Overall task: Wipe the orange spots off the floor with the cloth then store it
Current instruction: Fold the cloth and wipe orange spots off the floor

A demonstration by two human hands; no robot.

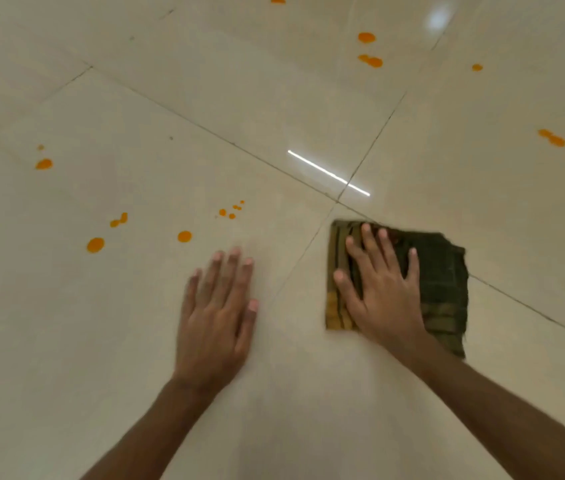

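A folded dark green and brown cloth (444, 275) lies flat on the cream tiled floor (170, 341). My right hand (381, 292) presses on its left half, palm down with fingers spread. My left hand (218, 313) rests flat on the bare floor to the left of the cloth, holding nothing. Orange spots dot the tiles: a cluster left of my left hand (184, 236), one bigger drop (95, 244), one at far left (44, 164), some at the top (366, 37), and some at the right edge (556, 140).
Dark grout lines (232, 143) cross the glossy tiles and meet just above the cloth. A bright strip of reflected light (328, 172) lies on the floor there. Nothing else stands on the floor in view.
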